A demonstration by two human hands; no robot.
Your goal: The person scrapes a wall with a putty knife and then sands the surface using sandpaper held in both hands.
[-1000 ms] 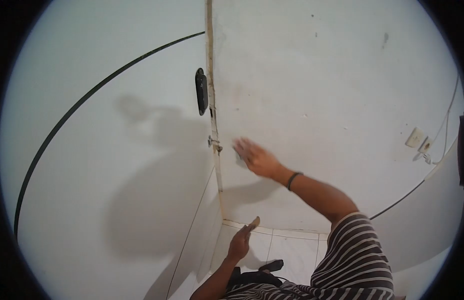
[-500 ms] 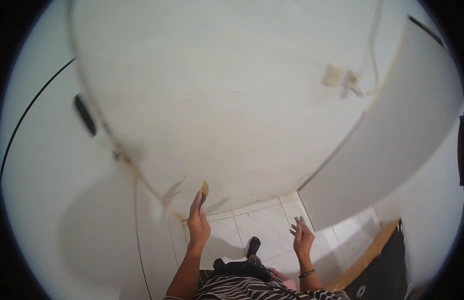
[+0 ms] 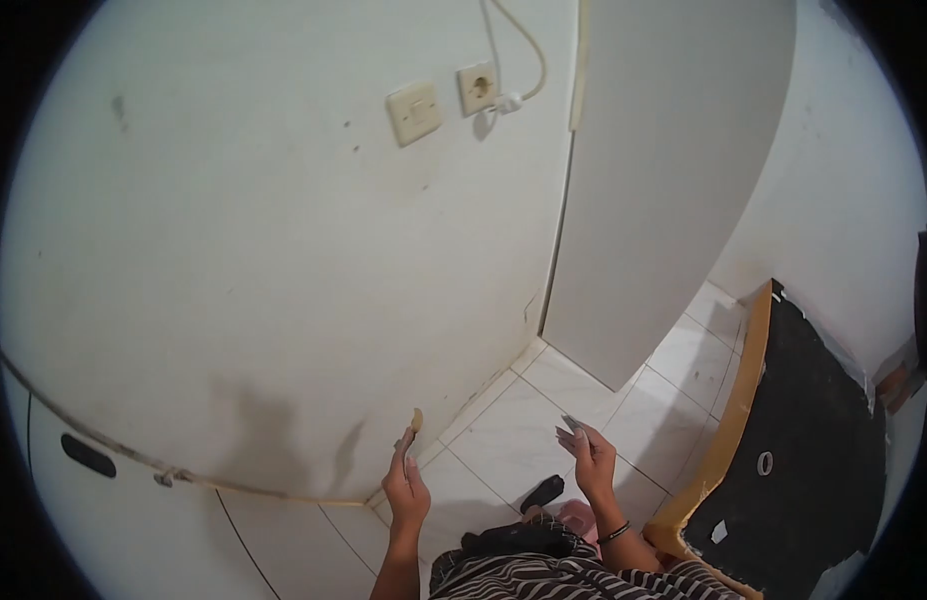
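My left hand (image 3: 407, 492) is raised near the white wall, fingers closed around a slim, flat object with a tan rounded end (image 3: 417, 420) and a dark part lying along the fingers. Its exact kind cannot be made out. To the right, over the floor tiles, my right hand (image 3: 595, 462) is closed on thin grey flat pieces (image 3: 571, 428) that stick out past the fingertips. These are too small to name. A dark band circles the right wrist.
A light switch (image 3: 414, 114) and a socket (image 3: 478, 89) with a plug and cable beside it are on the wall. A grey panel (image 3: 663, 180) stands at right. Nearby is a black board with a tan edge (image 3: 728, 440). White tiles (image 3: 493, 430) cover the floor.
The view has turned right, so the switch, socket and grey panel sit further left and the black board shows more fully. Both hands keep their hold.
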